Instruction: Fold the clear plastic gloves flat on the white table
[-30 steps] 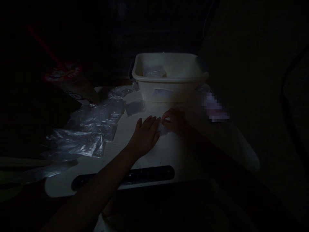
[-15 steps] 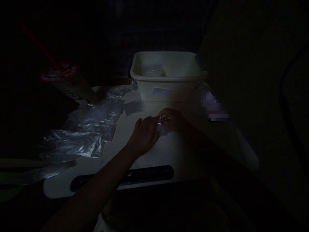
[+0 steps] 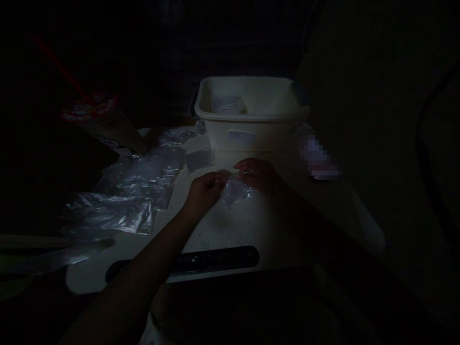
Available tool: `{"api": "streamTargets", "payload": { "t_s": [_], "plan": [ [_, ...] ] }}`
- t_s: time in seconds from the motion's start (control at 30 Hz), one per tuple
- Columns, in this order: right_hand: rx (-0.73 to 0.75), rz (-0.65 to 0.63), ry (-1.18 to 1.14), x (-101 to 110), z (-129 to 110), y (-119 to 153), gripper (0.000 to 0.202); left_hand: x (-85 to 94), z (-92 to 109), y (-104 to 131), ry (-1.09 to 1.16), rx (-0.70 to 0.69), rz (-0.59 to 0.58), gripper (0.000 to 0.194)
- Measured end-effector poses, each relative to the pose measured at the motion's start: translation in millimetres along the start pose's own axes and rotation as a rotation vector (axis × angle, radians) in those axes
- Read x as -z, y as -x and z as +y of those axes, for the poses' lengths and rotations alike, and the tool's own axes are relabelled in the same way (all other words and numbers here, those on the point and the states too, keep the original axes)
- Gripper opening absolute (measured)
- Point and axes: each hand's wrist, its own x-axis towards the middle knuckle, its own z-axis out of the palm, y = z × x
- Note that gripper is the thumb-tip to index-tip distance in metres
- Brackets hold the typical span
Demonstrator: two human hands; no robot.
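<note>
The scene is very dark. Between my hands, just above the white table [image 3: 215, 230], is a small clear plastic bag [image 3: 235, 190]. My left hand [image 3: 206, 189] pinches its upper left edge. The fingers of my right hand [image 3: 260, 175] are closed on its upper right edge. The bag's top edge runs as a thin pale line from one hand to the other, and its body hangs below. Whether anything is inside the bag, I cannot make out.
Behind my hands stands a cream plastic bin [image 3: 251, 132] with clear packets [image 3: 228, 104] inside. Many clear bags [image 3: 118, 211] lie heaped at the left, beside a cup [image 3: 111, 127] with a red straw. A single flat packet [image 3: 200, 159] and a blurred-out object [image 3: 319, 158] lie nearby. A dark slot [image 3: 215, 259] runs along the front edge.
My left hand has gone from lying flat over the bag to pinching its edge, a little further left. The bag now hangs stretched between both hands instead of lying under them.
</note>
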Motion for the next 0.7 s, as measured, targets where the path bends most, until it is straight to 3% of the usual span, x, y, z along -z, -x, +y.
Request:
{"api": "streamTargets", "payload": {
  "t_s": [0.43,0.6,0.7],
  "plan": [
    [0.002,-0.038,0.152,2.1,-5.4,-0.3,0.016,-1.3,-3.2,-1.5,0.040,0.038,0.085,0.012],
    [0.025,-0.106,0.129,1.8,-5.5,0.8,0.020,-1.3,2.2,-0.9,0.048,0.065,0.103,0.010],
    [0.018,-0.076,0.148,0.8,-3.7,1.3,0.020,-1.3,5.6,-0.2,0.078,0.081,0.108,0.008]
  ]
}}
